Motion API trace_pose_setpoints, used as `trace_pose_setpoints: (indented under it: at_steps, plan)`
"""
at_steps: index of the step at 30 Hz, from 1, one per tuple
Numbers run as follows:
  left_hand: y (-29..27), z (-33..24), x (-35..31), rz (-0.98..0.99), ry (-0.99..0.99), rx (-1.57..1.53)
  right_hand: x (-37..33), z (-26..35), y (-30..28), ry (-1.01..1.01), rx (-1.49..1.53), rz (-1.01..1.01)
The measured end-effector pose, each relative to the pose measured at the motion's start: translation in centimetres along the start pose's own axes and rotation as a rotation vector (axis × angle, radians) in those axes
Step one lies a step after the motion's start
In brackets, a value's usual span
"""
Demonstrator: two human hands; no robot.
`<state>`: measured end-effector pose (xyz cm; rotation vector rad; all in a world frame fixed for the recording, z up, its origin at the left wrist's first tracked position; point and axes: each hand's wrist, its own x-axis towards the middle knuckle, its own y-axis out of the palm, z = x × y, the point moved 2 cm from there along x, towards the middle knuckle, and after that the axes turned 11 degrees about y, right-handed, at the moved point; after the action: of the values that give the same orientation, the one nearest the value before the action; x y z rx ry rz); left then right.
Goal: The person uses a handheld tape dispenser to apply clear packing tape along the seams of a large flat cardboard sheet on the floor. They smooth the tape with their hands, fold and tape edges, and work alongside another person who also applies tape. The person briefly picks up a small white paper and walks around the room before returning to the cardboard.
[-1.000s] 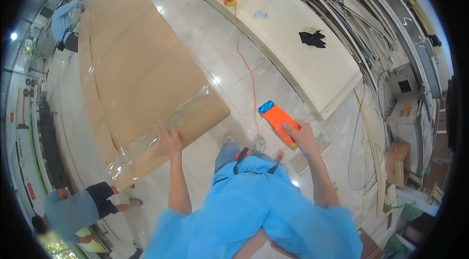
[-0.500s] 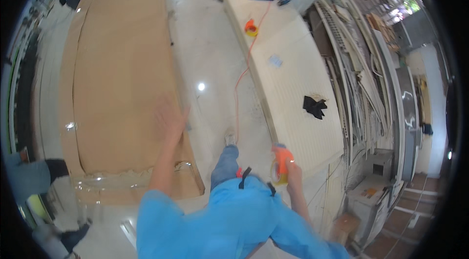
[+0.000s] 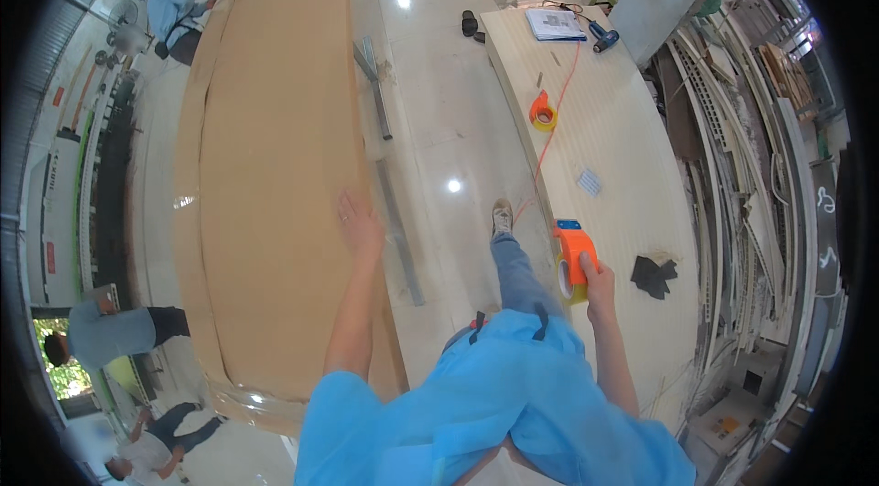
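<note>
A long cardboard-wrapped package (image 3: 275,120) lies on my left, with clear tape (image 3: 252,397) along its near end. My left hand (image 3: 361,228) rests with fingers stretched out on the cardboard by its right edge. In my right hand (image 3: 599,289) is an orange tape dispenser (image 3: 575,243) with a yellowish roll, held by its handle over the near left edge of a pale ribbed panel (image 3: 613,129). Farther up that panel sits a second orange tape dispenser (image 3: 542,112).
The panel also bears a notebook (image 3: 555,25), a blue power tool (image 3: 603,37), a black cloth item (image 3: 653,276) and an orange cord (image 3: 569,74). Metal strips (image 3: 399,239) lie on the floor between package and panel. Stacked profiles (image 3: 732,174) stand right. Co-workers (image 3: 172,5) are on the left.
The view has shifted, so package and panel sit farther right. My left hand, blurred before, now rests along the package's edge. The right hand keeps the tape dispenser, now higher in view.
</note>
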<state>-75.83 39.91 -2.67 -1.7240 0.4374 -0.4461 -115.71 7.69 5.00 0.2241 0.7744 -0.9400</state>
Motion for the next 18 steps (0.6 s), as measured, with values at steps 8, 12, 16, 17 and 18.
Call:
trace_pose_setpoints:
  at_steps: [8, 12, 16, 17, 18]
  plan:
    - [0.1, 0.9, 15.9, -0.031, -0.084, 0.009, 16.5, 16.3, 7.7, -0.070, 0.055, 0.083]
    - [-1.3, -1.0, 19.7, 0.073, -0.177, 0.090, 22.2, 27.8, 14.3, -0.146, -0.206, 0.092]
    - [-2.5, -2.4, 24.7, 0.147, -0.299, 0.153, 28.9, 38.0, 23.2, -0.308, -0.388, 0.252]
    - [-2.5, -2.6, 26.2, 0.175, -0.332, 0.153, 30.5, 39.8, 26.0, -0.372, -0.420, 0.296]
    - [-2.8, -2.6, 28.1, 0.141, -0.323, 0.169, 32.2, 41.2, 28.6, -0.300, -0.409, 0.342]
